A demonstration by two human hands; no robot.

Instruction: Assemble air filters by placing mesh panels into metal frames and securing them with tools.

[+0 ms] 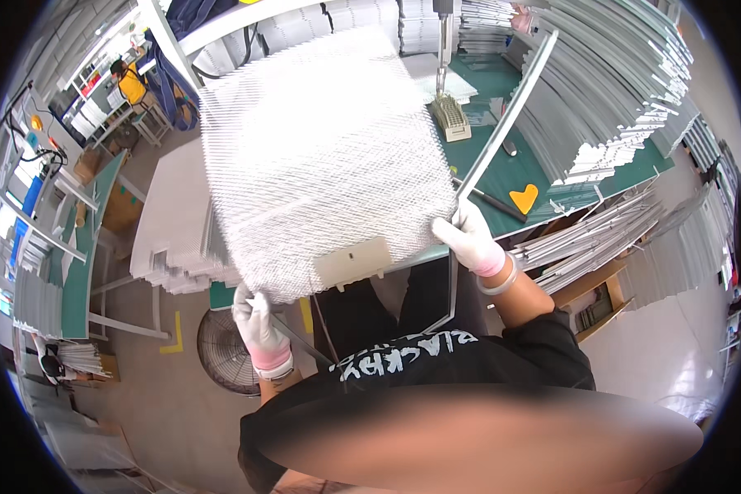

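A large white mesh panel lies tilted across the bench in front of me, a pale rectangular plate at its near edge. My left hand, in a white glove with a pink cuff, is closed on the panel's near-left corner. At the near-right corner my gloved right hand is closed around a thin metal frame strip, fingertips against the panel's edge. The strip reaches up and away to the right; more thin framing bends round near my lap. Parts of both grips are hidden.
On the green bench are a beige block beneath a vertical tool, a yellow scraper and a dark-handled tool. Stacked strips crowd the right, panels the left. A floor fan stands below; a person sits far left.
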